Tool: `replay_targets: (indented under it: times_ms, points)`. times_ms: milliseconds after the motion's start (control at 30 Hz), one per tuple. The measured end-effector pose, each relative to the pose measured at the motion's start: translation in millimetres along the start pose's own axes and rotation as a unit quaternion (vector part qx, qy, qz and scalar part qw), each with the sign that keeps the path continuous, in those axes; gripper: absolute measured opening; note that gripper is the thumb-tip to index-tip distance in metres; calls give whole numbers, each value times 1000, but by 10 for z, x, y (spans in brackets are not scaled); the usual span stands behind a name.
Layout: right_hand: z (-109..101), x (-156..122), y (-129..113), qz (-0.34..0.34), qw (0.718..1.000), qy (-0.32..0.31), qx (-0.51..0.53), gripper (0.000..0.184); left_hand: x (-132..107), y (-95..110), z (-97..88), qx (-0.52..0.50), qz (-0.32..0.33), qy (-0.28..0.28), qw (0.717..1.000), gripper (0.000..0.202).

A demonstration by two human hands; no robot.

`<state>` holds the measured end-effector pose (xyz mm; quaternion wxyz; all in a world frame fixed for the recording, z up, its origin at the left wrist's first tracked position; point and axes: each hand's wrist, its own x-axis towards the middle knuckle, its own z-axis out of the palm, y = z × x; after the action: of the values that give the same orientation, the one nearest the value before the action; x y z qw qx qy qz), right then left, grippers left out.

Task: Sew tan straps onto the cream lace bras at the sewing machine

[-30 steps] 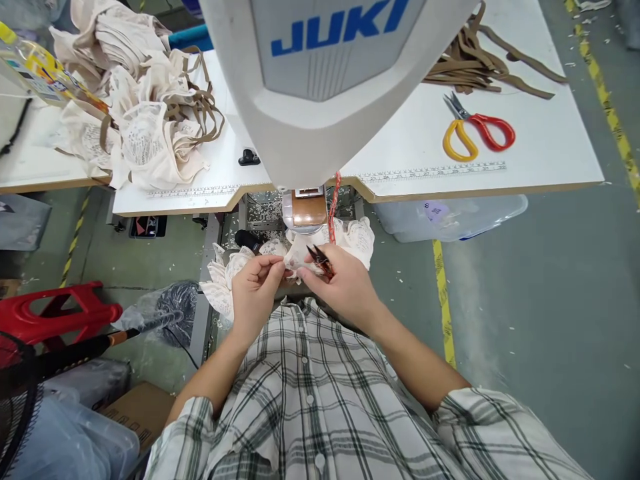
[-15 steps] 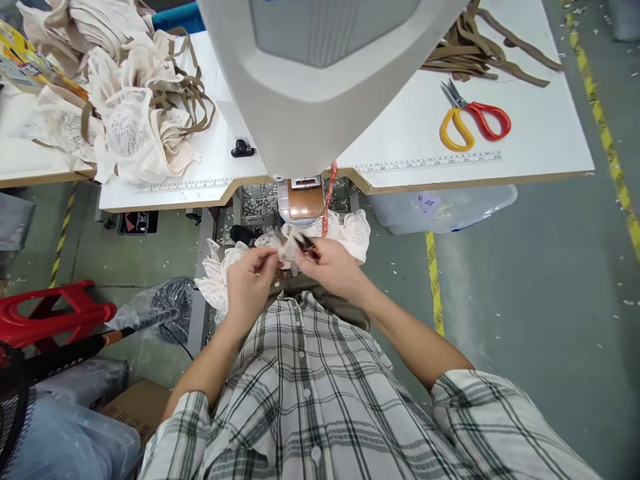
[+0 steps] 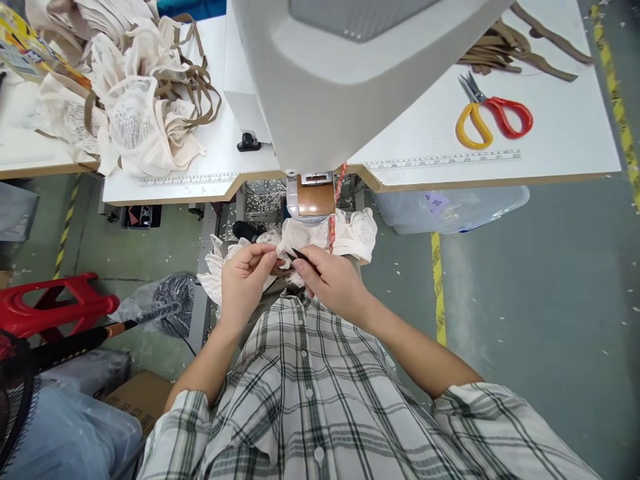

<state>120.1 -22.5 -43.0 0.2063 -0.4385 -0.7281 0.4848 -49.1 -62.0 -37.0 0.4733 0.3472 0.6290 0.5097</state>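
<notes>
My left hand (image 3: 246,280) pinches the edge of a cream lace bra (image 3: 295,235) between thumb and fingertips, just in front of the sewing machine (image 3: 320,113). Closed around a small pair of dark thread snips (image 3: 305,259) is my right hand (image 3: 334,280), their pointed tips directed left at the fabric near my left fingers. More white lace (image 3: 213,277) hangs down at the left of my lap, and lace cups (image 3: 357,233) lie to the right under the machine's arm. An orange-red patterned cord (image 3: 332,230) dangles from the machine beside the fabric.
On the white table (image 3: 415,143), scissors (image 3: 493,117) with red and yellow handles lie at right near brown straps (image 3: 505,50). A heap of cream bras (image 3: 135,120) covers the left. A red stool (image 3: 55,303) and clear plastic bin (image 3: 450,207) stand below table height.
The view has shifted slightly, so the table items appear farther right. My right hand has turned the snips, whose tips now point left at the fabric. Both hands keep their hold.
</notes>
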Motion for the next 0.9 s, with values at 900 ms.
replay_targets:
  times_ms: [900]
  points:
    - [34,106,186,96,966,82,224,29,-102,-272,-16,22,-19,-21,999,16]
